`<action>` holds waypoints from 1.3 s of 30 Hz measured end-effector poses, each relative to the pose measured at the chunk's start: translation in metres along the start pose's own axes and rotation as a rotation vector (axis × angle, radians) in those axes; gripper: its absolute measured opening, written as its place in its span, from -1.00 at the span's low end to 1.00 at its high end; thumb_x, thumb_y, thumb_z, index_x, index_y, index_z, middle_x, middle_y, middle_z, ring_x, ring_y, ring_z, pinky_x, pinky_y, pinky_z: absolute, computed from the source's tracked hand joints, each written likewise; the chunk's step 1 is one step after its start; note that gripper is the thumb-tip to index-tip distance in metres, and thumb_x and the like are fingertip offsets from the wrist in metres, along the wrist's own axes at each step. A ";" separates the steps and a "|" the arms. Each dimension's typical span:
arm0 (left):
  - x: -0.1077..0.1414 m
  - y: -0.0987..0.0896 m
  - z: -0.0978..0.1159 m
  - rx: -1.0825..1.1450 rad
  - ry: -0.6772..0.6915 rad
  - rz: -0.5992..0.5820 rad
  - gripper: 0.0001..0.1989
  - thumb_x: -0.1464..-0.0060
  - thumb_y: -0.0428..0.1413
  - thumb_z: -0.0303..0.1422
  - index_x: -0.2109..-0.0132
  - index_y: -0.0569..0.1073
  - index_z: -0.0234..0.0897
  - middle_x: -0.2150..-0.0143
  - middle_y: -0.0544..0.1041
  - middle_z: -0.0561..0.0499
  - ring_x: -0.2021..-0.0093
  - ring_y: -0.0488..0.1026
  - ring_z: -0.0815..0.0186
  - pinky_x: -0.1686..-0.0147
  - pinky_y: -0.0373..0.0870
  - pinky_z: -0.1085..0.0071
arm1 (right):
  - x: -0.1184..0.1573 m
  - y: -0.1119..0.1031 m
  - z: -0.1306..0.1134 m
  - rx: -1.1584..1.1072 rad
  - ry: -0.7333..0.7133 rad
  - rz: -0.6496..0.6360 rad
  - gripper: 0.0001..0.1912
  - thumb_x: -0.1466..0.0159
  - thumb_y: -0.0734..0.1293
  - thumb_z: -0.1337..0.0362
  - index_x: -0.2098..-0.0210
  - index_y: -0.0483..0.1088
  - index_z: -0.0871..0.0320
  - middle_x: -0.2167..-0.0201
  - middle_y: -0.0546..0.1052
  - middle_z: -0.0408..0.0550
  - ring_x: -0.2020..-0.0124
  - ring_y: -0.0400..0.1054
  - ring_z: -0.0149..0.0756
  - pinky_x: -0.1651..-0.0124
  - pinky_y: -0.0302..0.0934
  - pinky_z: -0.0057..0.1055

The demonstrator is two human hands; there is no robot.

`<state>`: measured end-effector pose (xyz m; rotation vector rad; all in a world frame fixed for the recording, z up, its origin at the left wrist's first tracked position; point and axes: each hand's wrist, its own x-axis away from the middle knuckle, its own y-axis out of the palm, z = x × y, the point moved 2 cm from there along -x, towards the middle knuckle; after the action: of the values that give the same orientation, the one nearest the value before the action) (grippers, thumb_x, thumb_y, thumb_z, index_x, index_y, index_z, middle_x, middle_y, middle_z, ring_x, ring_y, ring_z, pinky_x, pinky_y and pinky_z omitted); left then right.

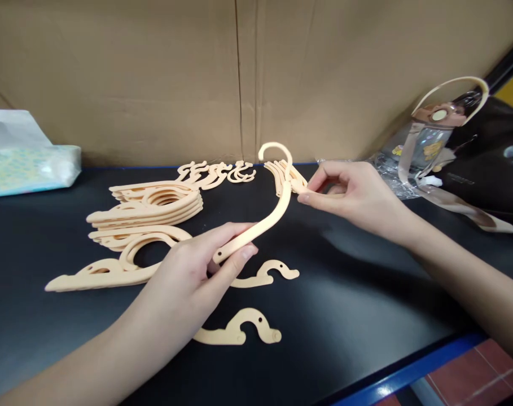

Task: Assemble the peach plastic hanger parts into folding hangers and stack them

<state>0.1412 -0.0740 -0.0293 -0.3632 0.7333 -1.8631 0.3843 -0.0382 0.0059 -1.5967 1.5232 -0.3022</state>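
Observation:
A cream plastic folding hanger [268,220] is held up in front of me, its curved hook on top. My left hand [192,268] is closed around the lower end of its long curved arm, thumb in front. With thumb and fingertips, my right hand [358,194] pinches the hanger's other side, just right of the hook; that part is largely hidden by my fingers. Below my left hand lie two loose wavy hanger pieces, one nearer [251,324] and one farther [277,269], each partly covered by the hand.
Folded hangers are stacked at left [154,214]. Small hook pieces [241,173] and more curved pieces [277,172] lie along the back of the black table [349,332], before a cardboard wall [163,73]. A tissue pack [31,166] is far left; a bottle [429,144] and dark bag [485,169] are right.

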 end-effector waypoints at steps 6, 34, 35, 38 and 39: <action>0.006 0.000 -0.002 -0.497 0.290 0.069 -0.66 -0.35 -0.11 -0.15 0.09 0.49 -0.20 0.19 0.52 -0.05 0.14 0.43 0.08 0.26 0.32 0.22 | -0.002 0.008 0.005 0.248 0.028 -0.144 -0.77 -0.23 0.43 0.14 0.46 0.47 0.15 0.45 0.57 -0.12 0.43 0.38 -0.33 0.37 0.10 -0.38; 0.010 0.011 0.002 -0.888 0.633 0.190 -0.72 -0.27 0.07 -0.28 0.00 0.47 -0.38 0.24 0.56 -0.14 0.26 0.47 -0.03 0.33 0.35 0.08 | -0.009 0.032 0.033 0.269 -0.004 -0.159 -0.82 -0.29 0.43 0.19 0.41 0.50 0.12 0.37 0.57 -0.18 0.33 0.39 -0.35 0.30 0.11 -0.42; 0.010 0.011 0.001 -0.877 0.634 0.191 -0.73 -0.26 0.09 -0.28 0.00 0.47 -0.38 0.18 0.56 -0.16 0.24 0.48 -0.03 0.31 0.36 0.08 | -0.009 0.032 0.033 0.270 -0.013 -0.166 -0.81 -0.29 0.42 0.17 0.40 0.50 0.12 0.35 0.57 -0.17 0.31 0.39 -0.34 0.29 0.12 -0.41; 0.010 0.011 0.001 -0.831 0.659 0.170 -0.82 -0.22 0.15 -0.34 0.08 0.47 -0.34 0.04 0.55 -0.19 0.16 0.48 -0.01 0.25 0.40 0.09 | -0.008 0.029 0.030 0.270 -0.091 -0.160 -0.75 -0.33 0.38 0.09 0.36 0.49 0.12 0.30 0.57 -0.13 0.22 0.39 -0.27 0.21 0.14 -0.38; 0.010 0.012 0.001 -0.818 0.675 0.152 -0.87 -0.21 0.16 -0.36 0.13 0.48 -0.33 0.03 0.54 -0.18 0.16 0.48 0.00 0.25 0.40 0.10 | -0.007 0.029 0.028 0.269 -0.124 -0.152 -0.73 -0.36 0.34 0.08 0.35 0.47 0.13 0.29 0.55 -0.10 0.21 0.37 -0.25 0.19 0.14 -0.37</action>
<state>0.1460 -0.0866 -0.0367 -0.1620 1.9354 -1.4531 0.3827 -0.0160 -0.0281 -1.4896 1.2148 -0.4635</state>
